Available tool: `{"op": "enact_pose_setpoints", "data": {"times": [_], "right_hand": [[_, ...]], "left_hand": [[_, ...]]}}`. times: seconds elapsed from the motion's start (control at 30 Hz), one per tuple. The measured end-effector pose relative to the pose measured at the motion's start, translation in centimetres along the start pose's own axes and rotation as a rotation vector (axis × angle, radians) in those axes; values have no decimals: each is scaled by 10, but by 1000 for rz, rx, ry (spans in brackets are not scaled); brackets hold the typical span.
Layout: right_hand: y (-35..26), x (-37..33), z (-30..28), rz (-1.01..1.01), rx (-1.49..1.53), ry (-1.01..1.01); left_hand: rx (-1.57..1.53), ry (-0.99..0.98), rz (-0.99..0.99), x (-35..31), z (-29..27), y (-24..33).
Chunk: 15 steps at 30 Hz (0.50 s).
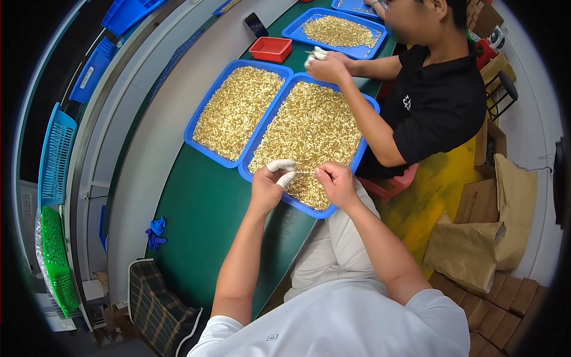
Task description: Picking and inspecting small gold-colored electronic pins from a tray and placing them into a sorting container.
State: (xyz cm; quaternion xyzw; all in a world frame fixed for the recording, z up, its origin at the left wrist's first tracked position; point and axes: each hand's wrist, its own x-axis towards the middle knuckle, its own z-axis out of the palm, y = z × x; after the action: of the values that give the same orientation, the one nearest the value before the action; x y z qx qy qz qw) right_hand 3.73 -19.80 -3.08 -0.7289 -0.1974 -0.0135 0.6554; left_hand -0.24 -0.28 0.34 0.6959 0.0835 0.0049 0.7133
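Observation:
A thin, light-coloured rod (305,172) spans the gap between my two hands, over the near edge of a blue tray (319,213). My left hand (267,189), with white finger covers on thumb and forefinger, closes on one end. Bare fingertips of my right hand (338,185) pinch the other end. Small gold-coloured metal pieces (312,128) fill the tray below; their exact kind is too small to make out. Whether the rod carries one of these pieces cannot be seen.
A second blue tray (188,132) of gold pieces adjoins on the left. Beyond are a red bin (270,49), a phone (256,25) and another blue tray (292,30). A co-worker (434,101) sits at right. Blue gloves (156,232) lie on the green table (196,208).

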Motion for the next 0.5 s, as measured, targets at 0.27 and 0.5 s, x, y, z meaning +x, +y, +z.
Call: {"op": "enact_pose_setpoints", "data": {"times": [0.27,0.5], "right_hand": [[1,1,0,8,8,-12],[4,1,1,4,4,-1]], "left_hand": [[28,6,-15,3,3,1],[29,-14,-53,3,1,4]]}}
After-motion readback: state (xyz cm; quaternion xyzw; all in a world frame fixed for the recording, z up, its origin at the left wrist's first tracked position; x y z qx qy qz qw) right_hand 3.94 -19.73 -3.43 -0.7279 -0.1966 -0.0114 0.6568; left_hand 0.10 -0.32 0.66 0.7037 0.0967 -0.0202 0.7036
